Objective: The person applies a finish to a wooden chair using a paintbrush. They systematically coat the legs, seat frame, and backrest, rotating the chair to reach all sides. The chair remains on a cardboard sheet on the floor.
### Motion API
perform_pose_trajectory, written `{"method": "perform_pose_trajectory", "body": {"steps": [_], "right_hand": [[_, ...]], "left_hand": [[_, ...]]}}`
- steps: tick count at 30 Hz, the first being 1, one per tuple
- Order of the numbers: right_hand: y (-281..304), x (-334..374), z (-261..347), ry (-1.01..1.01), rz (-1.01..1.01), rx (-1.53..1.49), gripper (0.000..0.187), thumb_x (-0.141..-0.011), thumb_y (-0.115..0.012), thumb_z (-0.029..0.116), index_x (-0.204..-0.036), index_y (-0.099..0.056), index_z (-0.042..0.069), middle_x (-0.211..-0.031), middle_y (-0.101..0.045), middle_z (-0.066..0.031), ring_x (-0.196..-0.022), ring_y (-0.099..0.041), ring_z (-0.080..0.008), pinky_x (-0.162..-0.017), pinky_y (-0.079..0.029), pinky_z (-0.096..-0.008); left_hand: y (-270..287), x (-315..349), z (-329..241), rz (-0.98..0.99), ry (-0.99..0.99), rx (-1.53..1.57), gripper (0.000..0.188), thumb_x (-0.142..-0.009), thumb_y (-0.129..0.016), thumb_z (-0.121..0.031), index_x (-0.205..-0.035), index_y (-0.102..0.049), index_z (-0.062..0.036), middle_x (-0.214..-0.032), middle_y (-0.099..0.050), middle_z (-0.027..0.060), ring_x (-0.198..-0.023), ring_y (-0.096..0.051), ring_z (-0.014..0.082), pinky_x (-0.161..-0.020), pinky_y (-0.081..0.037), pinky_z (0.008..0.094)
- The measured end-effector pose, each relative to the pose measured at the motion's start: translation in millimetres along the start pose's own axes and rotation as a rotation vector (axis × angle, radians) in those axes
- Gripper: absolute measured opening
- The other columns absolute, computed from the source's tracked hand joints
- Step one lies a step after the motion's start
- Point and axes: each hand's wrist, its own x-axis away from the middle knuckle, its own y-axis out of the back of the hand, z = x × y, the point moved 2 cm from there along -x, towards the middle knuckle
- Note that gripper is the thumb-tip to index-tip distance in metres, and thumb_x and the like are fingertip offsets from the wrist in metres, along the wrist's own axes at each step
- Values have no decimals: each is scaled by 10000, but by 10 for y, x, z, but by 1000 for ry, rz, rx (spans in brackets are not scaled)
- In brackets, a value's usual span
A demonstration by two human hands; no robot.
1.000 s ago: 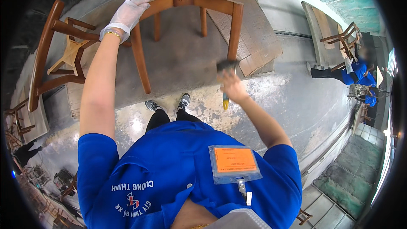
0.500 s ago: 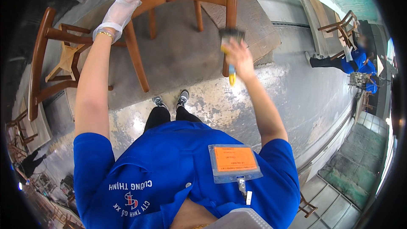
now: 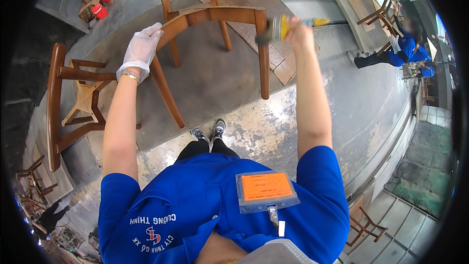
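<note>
A brown wooden chair frame (image 3: 227,13) with a curved rail and several legs is before me, its legs pointing different ways. My left hand (image 3: 140,49), in a thin clear glove, is closed round the left end of that rail. My bare right hand (image 3: 299,35) grips a wide paintbrush (image 3: 277,28) with a yellow and blue handle, held nearly sideways. The dark bristles, slightly blurred, are at the upper part of the right chair leg (image 3: 264,68); whether they press on it I cannot tell.
Another brown chair (image 3: 56,102) lies on its side at the left. Flat cardboard (image 3: 273,7) covers part of the floor. Red buckets (image 3: 100,11) and a box (image 3: 88,7) stand far left. Co-workers in blue (image 3: 408,51) are beside a chair (image 3: 383,14) at far right.
The brush has swung from handle-down to nearly level, its handle now pointing right. My right hand has moved right and up. My left hand keeps its hold; the whole view has shifted slightly.
</note>
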Motion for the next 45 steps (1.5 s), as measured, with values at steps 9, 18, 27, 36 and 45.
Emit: {"method": "perform_pose_trajectory", "body": {"steps": [9,18,27,36,45], "right_hand": [[430,847,-744,-194,-348,-361,70,-1043,-611,69,-1083,-594,123,-1142,-671,-80,-1034,-682,-299,-916,-561,-586],[-792,1752,-487,1063,-126,484,176,-905,-730,-43,-783,-651,58,-1463,-666,-224,-1240,-713,-371,-1017,-590,-430],[-1250,1721,-625,1057,-115,932,153,-779,-674,-82,-804,-668,69,-1423,-693,-207,-1210,-732,-383,-943,-620,-390],[-2191,994,-1586,1058,-125,830,151,-759,-752,12,-770,-651,123,-1488,-671,-122,-1281,-696,-374,-1003,-599,-422],[-2261,1182,-1594,346,541,-154,244,-836,-770,-130,-736,-625,39,-1488,-655,-224,-1343,-628,-280,-1096,-496,-381]], "left_hand": [[-17,187,-94,-24,-89,42,378,-1079,-620,-265,-1369,-714,-42,-1429,-706,142,-1341,-650,324,-1145,-475,346],[-16,174,-126,-19,-111,-57,381,-1081,-591,-283,-1390,-707,-91,-1433,-687,158,-1383,-606,338,-1160,-470,391],[-20,173,-106,-24,-148,-6,370,-1070,-635,-272,-1373,-719,-77,-1437,-685,202,-1449,-567,356,-1191,-435,369],[-22,156,-107,18,-129,6,322,-1087,-568,-271,-1340,-695,-118,-1391,-688,196,-1396,-581,393,-1136,-484,406],[43,90,-106,70,-115,84,400,-1127,-516,-318,-1411,-700,-105,-1432,-690,156,-1452,-547,374,-1175,-445,374]]}}
